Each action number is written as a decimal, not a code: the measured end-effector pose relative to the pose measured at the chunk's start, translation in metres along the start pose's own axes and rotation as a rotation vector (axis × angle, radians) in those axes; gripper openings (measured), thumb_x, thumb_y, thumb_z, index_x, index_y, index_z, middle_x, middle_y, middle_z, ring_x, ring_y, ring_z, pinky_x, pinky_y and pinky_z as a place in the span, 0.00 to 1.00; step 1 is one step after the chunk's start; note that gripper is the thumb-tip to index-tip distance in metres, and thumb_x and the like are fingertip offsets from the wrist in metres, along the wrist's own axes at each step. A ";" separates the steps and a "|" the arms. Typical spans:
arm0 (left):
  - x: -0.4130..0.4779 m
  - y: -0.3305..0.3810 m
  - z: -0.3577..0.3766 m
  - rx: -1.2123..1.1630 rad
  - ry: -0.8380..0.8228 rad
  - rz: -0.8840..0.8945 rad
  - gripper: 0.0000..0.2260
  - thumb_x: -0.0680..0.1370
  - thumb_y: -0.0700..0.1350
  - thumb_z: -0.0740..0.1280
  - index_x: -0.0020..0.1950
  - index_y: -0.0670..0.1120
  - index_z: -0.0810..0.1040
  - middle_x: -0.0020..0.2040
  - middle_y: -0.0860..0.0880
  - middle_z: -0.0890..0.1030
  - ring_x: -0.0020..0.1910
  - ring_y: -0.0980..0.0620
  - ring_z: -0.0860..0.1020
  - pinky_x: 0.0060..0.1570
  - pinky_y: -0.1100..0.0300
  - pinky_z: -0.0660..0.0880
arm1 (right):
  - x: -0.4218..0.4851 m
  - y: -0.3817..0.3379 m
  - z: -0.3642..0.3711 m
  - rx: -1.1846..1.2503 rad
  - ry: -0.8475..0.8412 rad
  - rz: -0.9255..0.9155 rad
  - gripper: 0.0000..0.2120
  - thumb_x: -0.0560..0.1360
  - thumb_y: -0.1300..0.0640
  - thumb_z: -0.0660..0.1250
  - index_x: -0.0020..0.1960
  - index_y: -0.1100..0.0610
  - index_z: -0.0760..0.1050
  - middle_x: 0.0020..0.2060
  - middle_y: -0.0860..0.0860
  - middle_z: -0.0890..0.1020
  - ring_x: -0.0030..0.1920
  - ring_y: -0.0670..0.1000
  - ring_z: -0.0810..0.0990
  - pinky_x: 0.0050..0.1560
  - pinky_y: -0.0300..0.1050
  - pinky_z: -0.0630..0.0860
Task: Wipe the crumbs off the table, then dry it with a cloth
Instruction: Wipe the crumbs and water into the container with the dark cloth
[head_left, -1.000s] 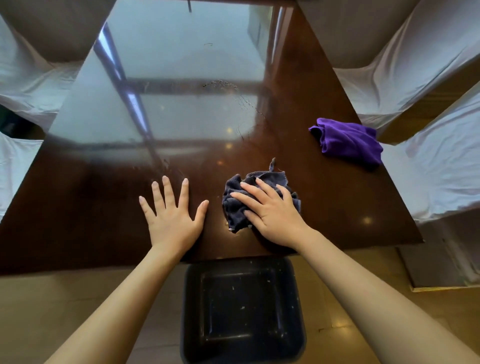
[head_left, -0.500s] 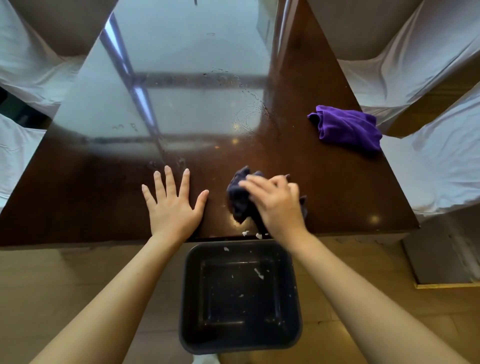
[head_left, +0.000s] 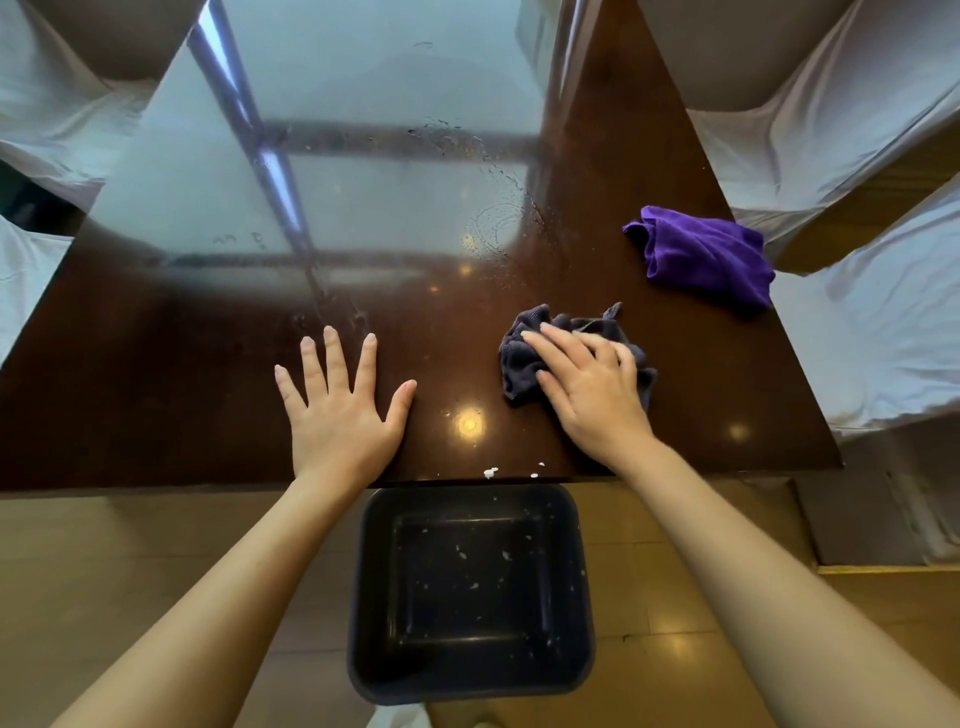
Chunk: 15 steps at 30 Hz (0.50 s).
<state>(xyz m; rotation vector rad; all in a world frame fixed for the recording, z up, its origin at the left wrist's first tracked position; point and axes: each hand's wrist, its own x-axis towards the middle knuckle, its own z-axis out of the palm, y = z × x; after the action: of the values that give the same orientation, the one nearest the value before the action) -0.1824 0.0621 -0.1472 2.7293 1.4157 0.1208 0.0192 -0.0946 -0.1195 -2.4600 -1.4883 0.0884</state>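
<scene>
Open desk (head_left: 156, 395) runs ahead and leftward. A lane lies between the flat left hand (head_left: 340, 415) and the grey cloth (head_left: 522, 364), down to crumbs (head_left: 491, 472) at the near edge. A purple cloth (head_left: 706, 254) occupies the far-right side.

dark glossy table (head_left: 691, 415) bears grey rag (head_left: 523, 361), purple cloth (head_left: 706, 254), crumbs (head_left: 490, 472).

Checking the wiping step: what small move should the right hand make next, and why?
Probably slide the grey cloth under the right hand back to the near edge, sweeping the white crumbs into the black bin. They lie at the rim of the table, just above the bin.
</scene>
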 end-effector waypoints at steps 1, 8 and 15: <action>0.000 0.000 0.000 0.001 0.002 0.001 0.34 0.73 0.68 0.38 0.75 0.53 0.47 0.77 0.42 0.48 0.75 0.41 0.43 0.70 0.39 0.39 | -0.007 -0.007 0.001 0.003 -0.004 0.006 0.21 0.79 0.49 0.54 0.72 0.44 0.60 0.71 0.46 0.66 0.69 0.54 0.62 0.69 0.57 0.51; -0.001 0.001 -0.002 -0.003 -0.006 -0.003 0.34 0.73 0.68 0.39 0.75 0.53 0.48 0.77 0.41 0.48 0.75 0.41 0.43 0.70 0.39 0.40 | -0.048 -0.057 0.011 -0.014 -0.009 -0.005 0.21 0.79 0.49 0.55 0.72 0.46 0.60 0.71 0.46 0.68 0.67 0.54 0.66 0.67 0.58 0.59; 0.000 0.001 -0.004 -0.011 -0.009 -0.001 0.34 0.73 0.67 0.39 0.75 0.52 0.48 0.77 0.41 0.48 0.75 0.41 0.43 0.70 0.39 0.40 | -0.076 -0.083 0.027 0.030 0.144 -0.106 0.19 0.77 0.51 0.59 0.67 0.46 0.67 0.65 0.46 0.74 0.60 0.53 0.72 0.60 0.53 0.63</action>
<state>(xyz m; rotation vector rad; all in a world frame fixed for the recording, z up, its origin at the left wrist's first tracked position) -0.1819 0.0613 -0.1436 2.7171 1.4099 0.1149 -0.0933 -0.1196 -0.1304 -2.3065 -1.5393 -0.0842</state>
